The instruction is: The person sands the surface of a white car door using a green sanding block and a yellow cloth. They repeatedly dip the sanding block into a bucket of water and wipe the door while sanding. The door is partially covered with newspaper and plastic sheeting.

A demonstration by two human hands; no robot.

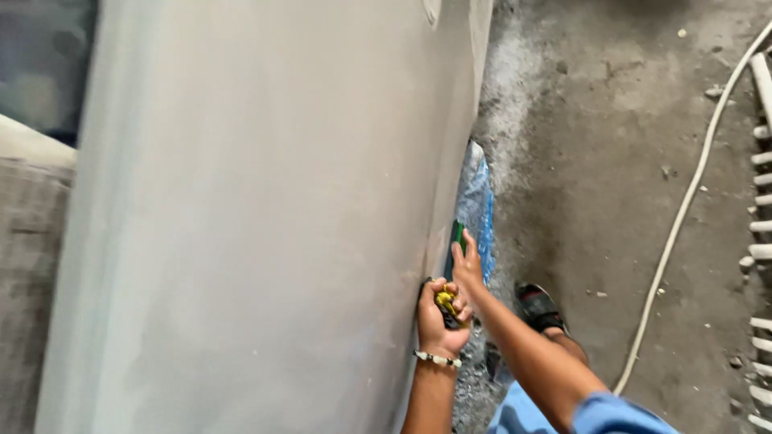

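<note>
Your left hand (438,317) is clamped around a yellow-and-black cutter (445,304) at the right edge of the tall grey board (257,217). Just beyond it, your right hand (466,264) presses a green tool (457,235) against that edge. Your sandalled foot (539,307) stands on the concrete floor (595,161), near right.

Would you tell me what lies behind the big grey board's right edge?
Behind the grey board, a blue sheet and rubble show on the floor. Whatever lies farther behind is covered.
</note>
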